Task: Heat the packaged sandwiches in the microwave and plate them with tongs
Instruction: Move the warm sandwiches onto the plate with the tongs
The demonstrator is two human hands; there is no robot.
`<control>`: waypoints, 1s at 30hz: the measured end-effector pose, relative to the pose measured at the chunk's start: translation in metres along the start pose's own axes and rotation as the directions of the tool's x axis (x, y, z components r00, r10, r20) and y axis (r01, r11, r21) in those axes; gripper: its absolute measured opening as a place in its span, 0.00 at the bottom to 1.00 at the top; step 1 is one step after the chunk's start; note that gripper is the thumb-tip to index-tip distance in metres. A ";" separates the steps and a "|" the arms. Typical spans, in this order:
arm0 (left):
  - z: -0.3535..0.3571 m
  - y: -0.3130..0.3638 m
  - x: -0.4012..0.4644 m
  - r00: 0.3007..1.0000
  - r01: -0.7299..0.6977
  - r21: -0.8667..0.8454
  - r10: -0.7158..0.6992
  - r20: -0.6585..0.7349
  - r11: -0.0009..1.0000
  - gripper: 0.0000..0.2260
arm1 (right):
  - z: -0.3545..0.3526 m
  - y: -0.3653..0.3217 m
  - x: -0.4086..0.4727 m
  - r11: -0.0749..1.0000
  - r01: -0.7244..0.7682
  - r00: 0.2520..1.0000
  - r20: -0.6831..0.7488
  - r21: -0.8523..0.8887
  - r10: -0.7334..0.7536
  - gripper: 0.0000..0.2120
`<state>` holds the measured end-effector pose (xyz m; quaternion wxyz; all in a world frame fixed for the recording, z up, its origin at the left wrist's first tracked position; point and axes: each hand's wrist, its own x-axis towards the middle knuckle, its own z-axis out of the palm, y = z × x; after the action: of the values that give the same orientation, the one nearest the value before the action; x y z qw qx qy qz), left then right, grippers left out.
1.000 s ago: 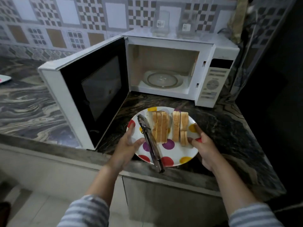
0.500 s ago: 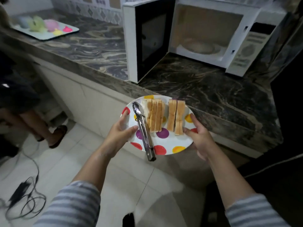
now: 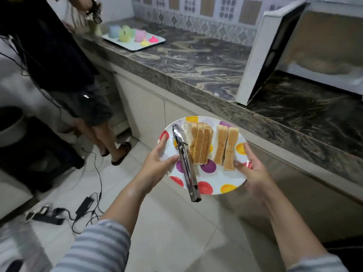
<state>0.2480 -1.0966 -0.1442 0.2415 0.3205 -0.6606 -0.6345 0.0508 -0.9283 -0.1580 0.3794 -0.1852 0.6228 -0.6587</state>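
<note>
A white plate with coloured dots [image 3: 214, 183] is held in the air over the floor, away from the counter. My left hand [image 3: 157, 163] grips its left rim, thumb on top. My right hand [image 3: 253, 171] grips the right rim. On the plate stand two groups of sandwich halves [image 3: 200, 144], [image 3: 225, 148], crusts up. Metal tongs [image 3: 185, 161] lie shut along the plate's left side, their handle end sticking out over the near rim. The white microwave [image 3: 314, 46] sits on the counter at the upper right with its door [image 3: 261, 55] swung open.
The marble counter [image 3: 196, 61] runs from upper left to right. A white tray with pastel cups [image 3: 133, 38] rests at its far end. Another person's legs in sandals [image 3: 110, 138] stand at the left. Cables and a power strip [image 3: 59, 213] lie on the tiled floor.
Both hands lifted the plate off the counter and carried it back and to the left. The view swung left, so the microwave now sits at the right edge.
</note>
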 end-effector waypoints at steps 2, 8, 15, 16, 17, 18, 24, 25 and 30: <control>-0.029 0.002 0.007 1.000 -0.007 0.017 0.007 -0.006 1.000 0.34 | 0.029 0.006 0.008 0.999 0.018 1.000 0.005 0.034 -0.018 0.39; -0.098 0.002 0.036 1.000 -0.008 0.026 0.008 -0.006 1.000 0.34 | 0.096 0.003 0.034 0.999 0.038 0.994 0.097 0.035 -0.042 0.33; -0.138 0.000 0.112 0.999 -0.031 0.053 0.029 0.034 0.998 0.36 | 0.130 -0.018 0.100 0.998 0.052 0.994 0.092 0.017 -0.054 0.37; -0.139 0.002 0.127 0.998 -0.048 0.058 0.046 0.041 0.997 0.36 | 0.131 -0.021 0.113 0.998 0.064 0.995 0.082 0.018 -0.065 0.37; -0.140 0.005 0.144 0.997 -0.061 0.062 0.058 0.048 0.996 0.37 | 0.132 -0.025 0.127 0.997 0.080 0.994 0.069 0.019 -0.081 0.37; -0.139 0.009 0.161 0.996 -0.070 0.064 0.067 0.051 0.995 0.37 | 0.131 -0.031 0.141 0.995 0.096 0.994 0.058 0.015 -0.097 0.36; -0.123 0.038 0.270 0.987 -0.137 0.054 0.132 0.096 0.989 0.37 | 0.123 -0.073 0.222 0.987 0.158 0.987 -0.023 -0.014 -0.159 0.28; -0.118 0.043 0.287 0.985 -0.144 0.058 0.138 0.100 0.988 0.37 | 0.120 -0.079 0.234 0.985 0.168 0.985 -0.039 -0.030 -0.169 0.27; -0.094 0.054 0.362 0.973 -0.169 0.047 0.159 0.166 0.985 0.34 | 0.103 -0.107 0.285 0.979 0.160 0.966 -0.182 -0.128 -0.182 0.32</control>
<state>0.0641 -1.4256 -0.1147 0.2290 0.2196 -0.7210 -0.6160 -0.0872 -1.2138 -0.1047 0.2479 -0.1945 0.6742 -0.6680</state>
